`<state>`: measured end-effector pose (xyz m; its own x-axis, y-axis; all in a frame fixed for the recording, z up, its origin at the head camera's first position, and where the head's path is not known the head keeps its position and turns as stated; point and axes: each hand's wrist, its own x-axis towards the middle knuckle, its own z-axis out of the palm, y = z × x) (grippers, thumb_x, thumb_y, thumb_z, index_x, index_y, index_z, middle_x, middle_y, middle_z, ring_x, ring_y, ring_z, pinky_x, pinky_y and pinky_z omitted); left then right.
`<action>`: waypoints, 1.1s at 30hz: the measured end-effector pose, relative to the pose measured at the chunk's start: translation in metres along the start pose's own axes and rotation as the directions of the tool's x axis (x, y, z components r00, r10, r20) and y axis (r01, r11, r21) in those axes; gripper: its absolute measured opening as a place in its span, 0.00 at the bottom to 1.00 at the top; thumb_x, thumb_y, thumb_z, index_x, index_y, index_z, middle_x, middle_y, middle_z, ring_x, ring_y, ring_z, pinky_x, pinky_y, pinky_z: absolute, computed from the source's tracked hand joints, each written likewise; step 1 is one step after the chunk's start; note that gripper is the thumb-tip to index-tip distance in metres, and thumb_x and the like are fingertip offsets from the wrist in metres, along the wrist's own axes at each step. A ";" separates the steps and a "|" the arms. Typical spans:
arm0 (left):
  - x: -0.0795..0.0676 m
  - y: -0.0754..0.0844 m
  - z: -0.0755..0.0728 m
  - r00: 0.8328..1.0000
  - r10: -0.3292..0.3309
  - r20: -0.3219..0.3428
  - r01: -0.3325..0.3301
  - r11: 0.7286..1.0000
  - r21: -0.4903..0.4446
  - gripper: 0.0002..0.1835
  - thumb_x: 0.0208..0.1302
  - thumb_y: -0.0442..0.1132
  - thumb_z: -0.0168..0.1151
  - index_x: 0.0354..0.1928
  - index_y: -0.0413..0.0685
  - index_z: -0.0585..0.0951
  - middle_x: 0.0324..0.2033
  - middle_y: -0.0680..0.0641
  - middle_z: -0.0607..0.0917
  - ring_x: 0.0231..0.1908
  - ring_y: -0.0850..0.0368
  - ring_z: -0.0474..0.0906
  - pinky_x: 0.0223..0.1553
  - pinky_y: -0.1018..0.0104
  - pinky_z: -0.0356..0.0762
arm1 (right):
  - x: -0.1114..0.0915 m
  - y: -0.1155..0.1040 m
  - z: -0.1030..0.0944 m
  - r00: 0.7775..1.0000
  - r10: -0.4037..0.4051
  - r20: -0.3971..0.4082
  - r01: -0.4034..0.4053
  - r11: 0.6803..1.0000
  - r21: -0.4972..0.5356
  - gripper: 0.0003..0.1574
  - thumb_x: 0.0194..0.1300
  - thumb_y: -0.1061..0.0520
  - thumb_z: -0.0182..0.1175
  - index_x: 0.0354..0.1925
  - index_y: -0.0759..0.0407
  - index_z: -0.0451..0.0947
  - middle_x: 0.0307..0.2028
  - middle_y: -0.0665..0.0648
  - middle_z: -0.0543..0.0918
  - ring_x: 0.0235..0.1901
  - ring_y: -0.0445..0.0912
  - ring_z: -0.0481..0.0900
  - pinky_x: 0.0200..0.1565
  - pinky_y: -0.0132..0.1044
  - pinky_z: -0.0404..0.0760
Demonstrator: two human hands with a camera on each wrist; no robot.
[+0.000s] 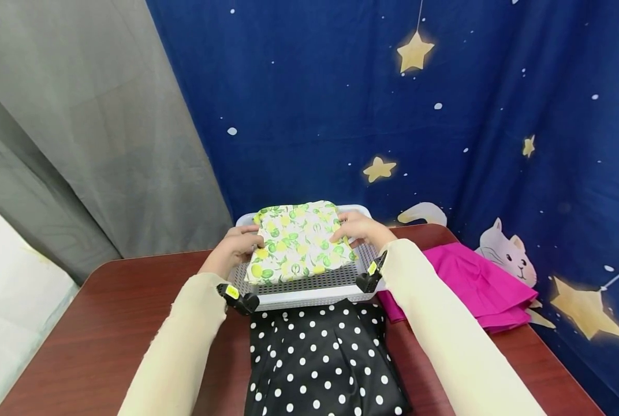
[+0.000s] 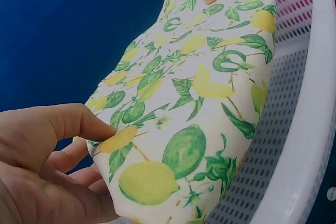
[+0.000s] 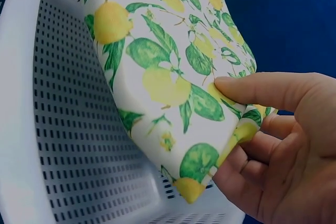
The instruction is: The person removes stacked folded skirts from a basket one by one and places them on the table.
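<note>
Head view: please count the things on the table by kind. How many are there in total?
Folded garments: 3, lemon-print cloth, polka-dot garment, magenta garment
White perforated basket: 1
Total: 4

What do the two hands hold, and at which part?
Both grip the folded lemon-print cloth over the white basket: left hand at its left edge, right hand at its right edge.

There is one white basket point(image 1: 309, 292) on the surface point(image 1: 107, 329). One folded lemon-print cloth point(image 1: 299, 242) is over the basket. One black dotted garment point(image 1: 320, 358) lies in front of the basket, and one pink garment point(image 1: 476, 289) lies right of it. Two hands hold the cloth.
</note>
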<state>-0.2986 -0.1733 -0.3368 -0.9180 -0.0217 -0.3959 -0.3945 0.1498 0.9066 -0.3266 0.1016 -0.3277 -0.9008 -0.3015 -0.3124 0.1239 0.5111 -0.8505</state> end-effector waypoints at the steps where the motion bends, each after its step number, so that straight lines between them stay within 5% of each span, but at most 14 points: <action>1: -0.002 0.002 -0.002 1.000 0.009 0.004 -0.009 1.000 0.004 0.37 0.52 0.24 0.54 0.67 0.47 0.61 0.56 0.38 0.70 0.19 0.63 0.68 0.31 0.67 0.75 | -0.002 -0.002 -0.001 1.000 -0.007 0.001 0.007 1.000 0.005 0.37 0.53 0.63 0.64 0.61 0.63 0.63 0.43 0.60 0.76 0.33 0.46 0.78 0.30 0.39 0.80; 7: -0.017 0.014 -0.011 0.997 0.076 0.027 -0.076 0.997 -0.010 0.38 0.51 0.24 0.54 0.67 0.47 0.59 0.54 0.39 0.69 0.15 0.64 0.61 0.24 0.70 0.68 | -0.011 -0.015 -0.004 0.999 -0.052 0.009 0.052 0.998 0.047 0.43 0.53 0.64 0.65 0.65 0.63 0.58 0.48 0.62 0.74 0.37 0.49 0.79 0.36 0.44 0.80; 18: -0.047 0.030 -0.031 0.982 0.151 0.110 -0.150 0.988 -0.017 0.41 0.52 0.24 0.53 0.70 0.48 0.53 0.56 0.35 0.67 0.26 0.61 0.73 0.31 0.67 0.75 | -0.027 -0.030 -0.006 0.980 -0.193 0.056 0.185 0.974 0.128 0.45 0.50 0.61 0.67 0.63 0.66 0.59 0.49 0.62 0.75 0.41 0.51 0.79 0.39 0.45 0.79; 24: -0.057 0.029 -0.046 0.974 0.185 0.133 -0.182 0.983 -0.030 0.41 0.53 0.24 0.52 0.70 0.47 0.51 0.55 0.35 0.68 0.23 0.63 0.72 0.30 0.68 0.75 | -0.027 -0.037 0.002 0.976 -0.200 0.088 0.180 0.965 0.191 0.39 0.54 0.64 0.64 0.63 0.62 0.61 0.47 0.64 0.77 0.38 0.52 0.81 0.38 0.46 0.80; 33: -0.076 0.026 -0.077 0.960 0.242 0.144 -0.251 0.967 0.049 0.41 0.55 0.26 0.53 0.70 0.45 0.49 0.51 0.38 0.70 0.34 0.58 0.78 0.36 0.62 0.78 | -0.033 -0.057 0.029 0.967 -0.226 0.117 0.194 0.953 0.234 0.35 0.55 0.64 0.64 0.60 0.62 0.64 0.43 0.63 0.80 0.38 0.52 0.82 0.36 0.46 0.80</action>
<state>-0.2418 -0.2439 -0.2721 -0.9706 0.1578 -0.1817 -0.1490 0.1988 0.9686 -0.2920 0.0590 -0.2818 -0.8506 -0.5011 -0.1592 0.0402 0.2400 -0.9699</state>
